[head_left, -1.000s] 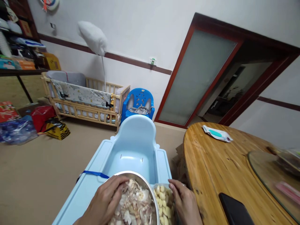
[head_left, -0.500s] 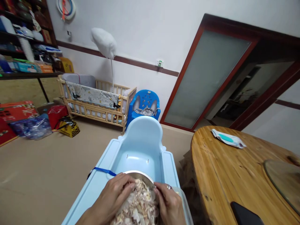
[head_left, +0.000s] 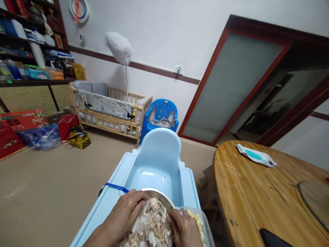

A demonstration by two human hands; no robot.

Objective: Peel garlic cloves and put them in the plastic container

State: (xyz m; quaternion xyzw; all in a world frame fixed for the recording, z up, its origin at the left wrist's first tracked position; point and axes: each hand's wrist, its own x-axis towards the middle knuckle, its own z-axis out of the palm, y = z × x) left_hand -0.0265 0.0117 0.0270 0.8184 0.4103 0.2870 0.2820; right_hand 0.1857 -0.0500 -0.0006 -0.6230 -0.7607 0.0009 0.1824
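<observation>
A metal bowl [head_left: 158,192] heaped with papery garlic skins [head_left: 153,223] stands at the front of a light-blue child's high chair [head_left: 159,154]. On the left side of the heap is my left hand [head_left: 125,211], fingers curled and pressed together; whatever lies inside them is hidden. My right hand [head_left: 186,226], with a ring on one finger, is bent over the bowl's right edge. Its fingertips are closed among the skins, and what they grip is too small to make out. Partly behind that hand, a clear plastic container holds peeled garlic cloves [head_left: 199,223].
A round wooden table [head_left: 246,185] on the right bears a wipes packet [head_left: 257,156] and a black phone [head_left: 273,238]. Behind the high chair stand a blue child's chair [head_left: 161,113] and a wooden crib [head_left: 110,125]. Bags and boxes lie on the floor at left.
The view has shifted slightly, moving the room a little rightward. My right hand has dipped lower and turned at the bowl's edge, so more peeled cloves show. My left hand stays nearly in place.
</observation>
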